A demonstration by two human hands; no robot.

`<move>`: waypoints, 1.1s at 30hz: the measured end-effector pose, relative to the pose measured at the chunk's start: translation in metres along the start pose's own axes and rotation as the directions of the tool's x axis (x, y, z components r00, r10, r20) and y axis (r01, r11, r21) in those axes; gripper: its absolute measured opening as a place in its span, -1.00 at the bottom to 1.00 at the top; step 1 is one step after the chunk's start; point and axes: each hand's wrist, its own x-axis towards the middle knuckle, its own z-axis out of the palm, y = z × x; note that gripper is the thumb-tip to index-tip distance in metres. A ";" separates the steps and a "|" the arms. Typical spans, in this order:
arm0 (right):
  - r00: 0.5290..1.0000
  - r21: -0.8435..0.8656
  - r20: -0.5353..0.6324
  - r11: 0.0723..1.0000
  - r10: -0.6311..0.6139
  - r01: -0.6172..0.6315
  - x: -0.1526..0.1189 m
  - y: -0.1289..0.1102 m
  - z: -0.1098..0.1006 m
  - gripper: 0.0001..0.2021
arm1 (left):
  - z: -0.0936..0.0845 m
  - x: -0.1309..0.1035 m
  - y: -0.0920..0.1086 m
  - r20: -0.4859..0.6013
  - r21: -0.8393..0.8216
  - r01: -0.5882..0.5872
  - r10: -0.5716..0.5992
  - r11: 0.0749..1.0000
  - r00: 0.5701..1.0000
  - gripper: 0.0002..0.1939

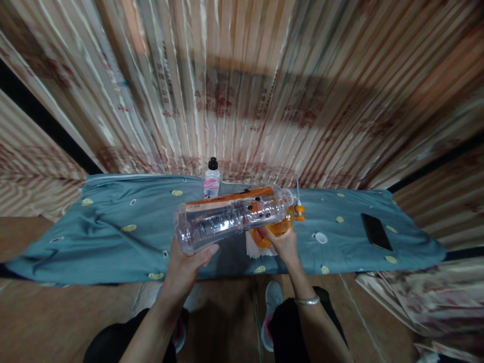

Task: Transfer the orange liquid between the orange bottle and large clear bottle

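Observation:
My left hand grips the base end of a large clear plastic bottle with an orange label. The bottle lies almost level, its neck pointing right and slightly up. Under that neck, my right hand is closed around a bottle of orange liquid, whose mouth is hidden behind the clear bottle. Crumpled white tissue lies beneath it. An orange pump head with a pale tube is just beyond, to the right. Farther right on the cloth rests a white cap.
A teal patterned cloth covers the low bench in front of me. At its back edge stands a small bottle with a black cap. A black phone lies at the right. Striped wrapping sheets rise behind.

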 end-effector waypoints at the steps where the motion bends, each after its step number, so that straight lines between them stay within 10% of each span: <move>1: 1.000 0.007 0.002 1.000 0.002 -0.002 0.000 0.001 0.000 -0.37 | 0.000 0.000 0.000 0.003 0.000 -0.001 0.001 1.000 1.000 -0.62; 8: 1.000 0.039 0.008 0.999 0.006 -0.006 0.002 0.009 0.003 -0.36 | 0.004 -0.002 0.004 -0.026 -0.061 0.028 -0.030 0.998 0.999 -0.39; 33: 0.999 0.014 0.034 1.000 -0.016 0.015 0.003 0.001 -0.003 -0.40 | 0.000 0.001 -0.001 -0.013 -0.001 -0.044 0.044 0.999 0.999 -0.48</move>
